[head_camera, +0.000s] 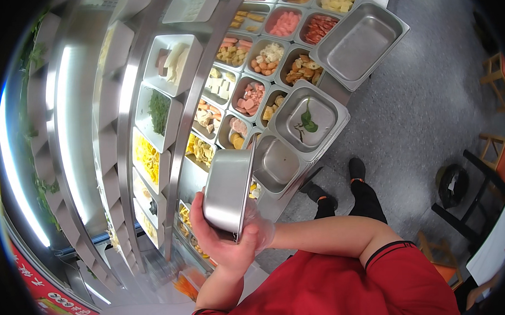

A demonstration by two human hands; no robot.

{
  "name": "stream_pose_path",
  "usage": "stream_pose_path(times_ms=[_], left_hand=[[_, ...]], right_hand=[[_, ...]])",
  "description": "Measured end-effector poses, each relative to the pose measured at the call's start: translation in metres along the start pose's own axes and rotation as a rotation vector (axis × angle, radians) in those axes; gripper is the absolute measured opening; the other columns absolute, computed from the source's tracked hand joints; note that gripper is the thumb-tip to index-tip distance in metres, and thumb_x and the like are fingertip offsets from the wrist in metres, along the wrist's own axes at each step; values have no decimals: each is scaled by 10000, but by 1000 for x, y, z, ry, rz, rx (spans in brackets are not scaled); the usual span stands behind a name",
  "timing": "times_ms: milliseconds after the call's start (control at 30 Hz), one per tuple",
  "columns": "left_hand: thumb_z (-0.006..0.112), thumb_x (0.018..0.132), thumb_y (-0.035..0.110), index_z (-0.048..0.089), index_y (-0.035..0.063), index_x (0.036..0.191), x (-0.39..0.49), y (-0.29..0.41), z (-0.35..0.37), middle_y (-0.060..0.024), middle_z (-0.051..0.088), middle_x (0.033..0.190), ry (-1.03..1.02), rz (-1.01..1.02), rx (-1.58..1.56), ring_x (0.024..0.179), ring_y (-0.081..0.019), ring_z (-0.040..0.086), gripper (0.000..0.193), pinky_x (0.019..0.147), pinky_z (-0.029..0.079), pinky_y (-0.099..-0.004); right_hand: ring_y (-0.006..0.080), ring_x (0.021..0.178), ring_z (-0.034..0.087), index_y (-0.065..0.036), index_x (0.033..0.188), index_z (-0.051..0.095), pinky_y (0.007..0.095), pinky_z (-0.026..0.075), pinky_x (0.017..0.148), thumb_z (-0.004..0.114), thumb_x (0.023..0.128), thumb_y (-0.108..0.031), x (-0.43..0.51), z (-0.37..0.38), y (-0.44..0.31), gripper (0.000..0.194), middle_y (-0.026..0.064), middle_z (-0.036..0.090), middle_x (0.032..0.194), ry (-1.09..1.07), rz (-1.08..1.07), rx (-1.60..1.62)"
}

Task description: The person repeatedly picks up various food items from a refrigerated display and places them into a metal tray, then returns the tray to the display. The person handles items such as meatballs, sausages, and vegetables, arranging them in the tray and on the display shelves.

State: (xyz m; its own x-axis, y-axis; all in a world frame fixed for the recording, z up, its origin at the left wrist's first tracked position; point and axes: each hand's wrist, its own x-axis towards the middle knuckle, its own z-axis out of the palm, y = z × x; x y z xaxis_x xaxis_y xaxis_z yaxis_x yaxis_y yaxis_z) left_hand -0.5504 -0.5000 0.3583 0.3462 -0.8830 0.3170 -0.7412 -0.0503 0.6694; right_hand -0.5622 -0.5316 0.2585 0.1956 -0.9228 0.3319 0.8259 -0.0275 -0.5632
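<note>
My left hand, bare, grips a deep stainless steel food pan from below. The pan is tipped on its side, its opening facing right. My right hand, in a clear plastic glove, is at the pan's open side; its fingers are mostly hidden by the pan. Just beyond, a steel pan with a few green leaves sits on stacked pans, beside a smaller pan with almost nothing in it. A larger empty steel pan rests at the counter's edge.
Steel pans of sliced sausage, fish balls and other foods fill the counter. To the left, refrigerated shelves hold white bins of greens and yellow noodle-like food. Stools and a black chair stand at the right. Part of another person shows at lower right.
</note>
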Motion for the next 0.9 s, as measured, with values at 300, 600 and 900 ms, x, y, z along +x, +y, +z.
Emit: stream_pose_path(times_ms=[300,600,900], left_hand=[[908,750,418,374,-66,1540,1,-13,-2,-190,528,1430,34,-31,-11,1290,-290,566,1069,1100,439,-410],[903,720,313,304,-70,1561,4,6,-17,-221,510,1459,-6,-14,-35,1318,-333,564,1102,1111,451,-442],[917,687,250,481,18,1472,25,-18,40,-144,540,1327,-87,-322,5,1200,-273,570,927,1043,461,-405]], right_hand=[[317,1238,515,-101,1445,479,423,409,1068,652,970,-428,-9,0,-10,602,126,501,1357,-6,367,261],[335,1312,476,-124,1398,546,436,379,1115,687,943,-324,11,15,-21,516,127,481,1406,-42,218,129],[207,1282,560,-90,1388,520,393,492,1045,685,977,-230,6,-30,5,465,66,578,1380,48,363,307]])
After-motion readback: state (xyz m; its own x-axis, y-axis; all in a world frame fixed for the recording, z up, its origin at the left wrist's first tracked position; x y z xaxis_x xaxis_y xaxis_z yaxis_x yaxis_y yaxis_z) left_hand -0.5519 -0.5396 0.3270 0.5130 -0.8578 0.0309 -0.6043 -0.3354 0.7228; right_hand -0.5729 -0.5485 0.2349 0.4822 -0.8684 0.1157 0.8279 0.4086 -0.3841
